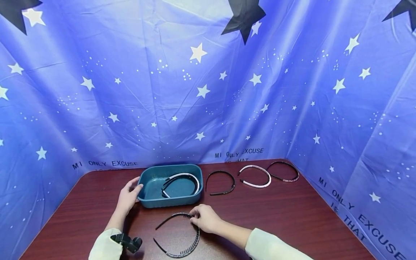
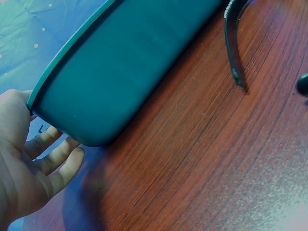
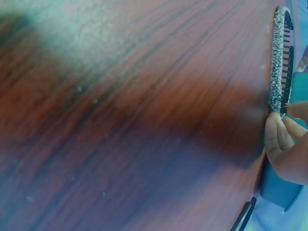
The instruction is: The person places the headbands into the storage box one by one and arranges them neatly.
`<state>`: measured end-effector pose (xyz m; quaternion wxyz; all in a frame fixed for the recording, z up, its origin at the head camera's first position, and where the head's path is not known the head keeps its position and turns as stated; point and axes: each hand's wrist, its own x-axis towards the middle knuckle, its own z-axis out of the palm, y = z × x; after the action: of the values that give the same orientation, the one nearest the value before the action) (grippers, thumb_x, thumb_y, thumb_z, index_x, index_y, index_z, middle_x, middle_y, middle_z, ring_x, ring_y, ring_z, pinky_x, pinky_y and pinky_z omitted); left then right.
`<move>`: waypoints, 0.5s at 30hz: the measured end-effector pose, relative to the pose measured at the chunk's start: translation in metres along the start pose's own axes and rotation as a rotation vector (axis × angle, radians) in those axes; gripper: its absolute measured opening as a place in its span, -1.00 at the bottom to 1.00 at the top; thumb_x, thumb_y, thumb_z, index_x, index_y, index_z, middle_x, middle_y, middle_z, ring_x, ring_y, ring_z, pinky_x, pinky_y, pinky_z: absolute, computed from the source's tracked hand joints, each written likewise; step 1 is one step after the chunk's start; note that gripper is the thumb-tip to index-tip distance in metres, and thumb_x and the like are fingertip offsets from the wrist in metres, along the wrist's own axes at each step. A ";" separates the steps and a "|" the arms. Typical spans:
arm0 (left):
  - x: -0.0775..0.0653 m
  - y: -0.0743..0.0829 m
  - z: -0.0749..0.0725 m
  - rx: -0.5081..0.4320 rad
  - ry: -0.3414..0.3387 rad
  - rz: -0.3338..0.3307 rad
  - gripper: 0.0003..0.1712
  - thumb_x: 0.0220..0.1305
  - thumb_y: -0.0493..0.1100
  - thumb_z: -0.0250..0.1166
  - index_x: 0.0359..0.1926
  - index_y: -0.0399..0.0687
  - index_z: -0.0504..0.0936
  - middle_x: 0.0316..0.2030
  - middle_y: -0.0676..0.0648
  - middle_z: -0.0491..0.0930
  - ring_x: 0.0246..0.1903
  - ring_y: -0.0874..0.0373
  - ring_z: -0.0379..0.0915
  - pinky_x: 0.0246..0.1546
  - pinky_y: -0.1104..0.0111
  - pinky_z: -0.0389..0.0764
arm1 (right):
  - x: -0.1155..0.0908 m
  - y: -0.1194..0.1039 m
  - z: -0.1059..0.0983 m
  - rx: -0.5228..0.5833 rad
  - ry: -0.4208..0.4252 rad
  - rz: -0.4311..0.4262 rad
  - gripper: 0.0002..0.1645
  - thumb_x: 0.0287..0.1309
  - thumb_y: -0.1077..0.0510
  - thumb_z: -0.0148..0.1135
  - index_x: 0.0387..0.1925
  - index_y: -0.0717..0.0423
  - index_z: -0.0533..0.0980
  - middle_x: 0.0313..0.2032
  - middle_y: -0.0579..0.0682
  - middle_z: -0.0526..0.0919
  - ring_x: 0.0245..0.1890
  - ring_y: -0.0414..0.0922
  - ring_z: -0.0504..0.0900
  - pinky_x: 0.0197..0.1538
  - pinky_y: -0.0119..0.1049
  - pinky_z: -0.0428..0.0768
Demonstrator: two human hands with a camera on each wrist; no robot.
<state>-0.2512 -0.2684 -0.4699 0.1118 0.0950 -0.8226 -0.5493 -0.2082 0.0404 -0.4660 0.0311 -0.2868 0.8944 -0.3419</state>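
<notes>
A teal plastic bin (image 1: 162, 204) stands on the table with a white headband (image 1: 178, 175) and a black headband (image 1: 196, 186) inside. My left hand (image 1: 129, 194) grips its left rim, thumb over the edge and fingers along the outer wall. In the left wrist view those fingers (image 2: 57, 156) curl below the rim. Nearer to me, a black toothed headband (image 1: 197, 238) with a glittery outer face has its open ends toward the left. My right hand (image 1: 207, 219) pinches its band, also seen as speckled silver glitter (image 3: 277, 62) in the right wrist view.
Right of the bin lie a thin dark headband (image 1: 234, 184), a white headband (image 1: 269, 179) and a dark headband with a pinkish patterned part (image 1: 296, 177). A blue star-printed curtain (image 1: 182, 119) borders the reddish-brown table (image 1: 276, 224) at the back and sides.
</notes>
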 end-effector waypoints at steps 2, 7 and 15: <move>0.000 0.000 0.000 0.001 0.000 0.001 -0.49 0.36 -0.13 0.05 0.30 -0.13 0.29 -0.02 -0.32 0.42 -0.30 0.26 0.38 -0.45 0.46 0.59 | 0.000 0.000 -0.002 0.001 -0.002 -0.003 -0.84 0.03 0.23 0.29 -0.30 0.20 0.64 -0.50 -0.14 0.52 -0.45 -0.31 0.46 -0.37 -0.56 0.40; -0.001 0.002 0.000 0.000 0.000 0.003 -0.49 0.36 -0.13 0.05 0.30 -0.13 0.29 -0.01 -0.33 0.43 -0.31 0.28 0.37 -0.45 0.45 0.60 | 0.000 0.002 -0.010 0.004 0.001 -0.010 -0.84 0.05 0.25 0.27 -0.29 0.22 0.63 -0.48 -0.12 0.52 -0.45 -0.33 0.45 -0.37 -0.55 0.41; -0.001 0.002 0.000 -0.006 -0.002 -0.005 -0.49 0.37 -0.13 0.05 0.31 -0.12 0.29 0.01 -0.35 0.43 -0.22 0.11 0.44 -0.44 0.44 0.61 | -0.002 0.010 -0.022 0.008 0.002 0.005 -0.85 0.07 0.26 0.26 -0.29 0.24 0.62 -0.47 -0.10 0.52 -0.45 -0.35 0.41 -0.38 -0.52 0.40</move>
<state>-0.2502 -0.2674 -0.4680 0.1098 0.0963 -0.8209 -0.5520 -0.2165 0.0608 -0.4556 0.0321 -0.2841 0.8937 -0.3459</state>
